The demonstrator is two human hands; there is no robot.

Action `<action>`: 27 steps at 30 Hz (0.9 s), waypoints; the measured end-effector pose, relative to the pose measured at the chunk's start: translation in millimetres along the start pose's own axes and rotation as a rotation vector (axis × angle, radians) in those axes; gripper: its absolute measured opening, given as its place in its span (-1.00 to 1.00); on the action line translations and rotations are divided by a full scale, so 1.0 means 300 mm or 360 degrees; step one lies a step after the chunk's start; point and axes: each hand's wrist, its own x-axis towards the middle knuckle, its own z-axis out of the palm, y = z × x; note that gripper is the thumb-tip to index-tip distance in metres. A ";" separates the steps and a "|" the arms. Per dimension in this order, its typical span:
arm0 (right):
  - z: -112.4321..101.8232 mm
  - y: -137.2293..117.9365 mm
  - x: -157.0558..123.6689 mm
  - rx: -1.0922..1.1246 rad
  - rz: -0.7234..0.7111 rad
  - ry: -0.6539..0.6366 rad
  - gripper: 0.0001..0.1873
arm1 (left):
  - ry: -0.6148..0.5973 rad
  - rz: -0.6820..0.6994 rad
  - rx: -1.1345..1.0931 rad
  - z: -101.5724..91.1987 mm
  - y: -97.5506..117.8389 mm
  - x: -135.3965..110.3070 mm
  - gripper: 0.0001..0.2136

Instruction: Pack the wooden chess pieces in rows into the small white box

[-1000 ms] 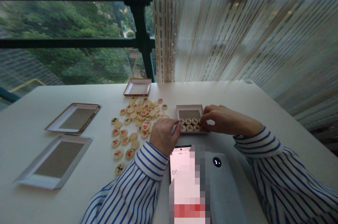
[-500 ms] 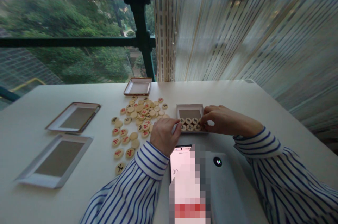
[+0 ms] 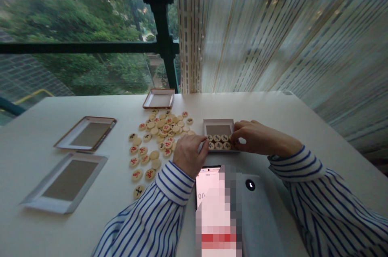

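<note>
A small white box (image 3: 218, 121) sits on the white table (image 3: 273, 111), with two rows of round wooden chess pieces (image 3: 218, 141) along its near side. My left hand (image 3: 188, 152) rests at the box's left edge, fingers curled against it. On the box's right side, my right hand (image 3: 257, 137) has its fingertips pinched over the rightmost pieces. What the fingertips hold is hidden. A loose pile of chess pieces (image 3: 160, 131) with red and black marks lies left of the box.
Three shallow box halves lie around: one at the back (image 3: 159, 99), two at the left (image 3: 86, 133) (image 3: 65, 182). A lit phone (image 3: 209, 192) and a grey device (image 3: 257, 212) lie close to me. A window and a striped curtain stand behind the table.
Both hands stay at the box with hardly any movement. The view has shifted slightly.
</note>
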 end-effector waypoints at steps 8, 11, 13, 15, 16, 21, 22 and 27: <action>-0.014 -0.005 0.006 -0.0041 0.0010 0.0244 -0.86 | 0.0008 -0.0038 -0.0042 0.001 0.011 -0.004 -0.84; -0.023 -0.027 0.018 -0.0095 0.0003 0.0477 -0.81 | 0.0037 -0.0047 -0.0118 -0.021 0.023 0.003 -0.84; -0.027 -0.047 0.023 -0.0094 -0.0013 0.0614 -0.79 | 0.0058 -0.0074 -0.0179 -0.058 0.030 0.013 -0.84; -0.032 -0.066 0.023 -0.0072 -0.0033 0.0706 -0.78 | 0.0082 -0.0128 -0.0238 -0.114 0.027 0.026 -0.83; -0.035 -0.074 0.021 -0.0056 -0.0039 0.0733 -0.78 | 0.0080 -0.0179 -0.0245 -0.147 0.020 0.033 -0.83; -0.052 -0.096 0.010 0.0055 -0.0069 0.0801 -0.78 | 0.0102 -0.0495 -0.0214 -0.309 -0.081 0.073 -0.74; -0.054 -0.100 0.010 0.0078 -0.0075 0.0808 -0.78 | 0.0115 -0.0531 -0.0170 -0.333 -0.109 0.078 -0.74; -0.052 -0.133 0.036 0.0127 -0.0112 0.0735 -0.81 | 0.0098 -0.0588 -0.0007 -0.383 -0.237 0.063 -0.74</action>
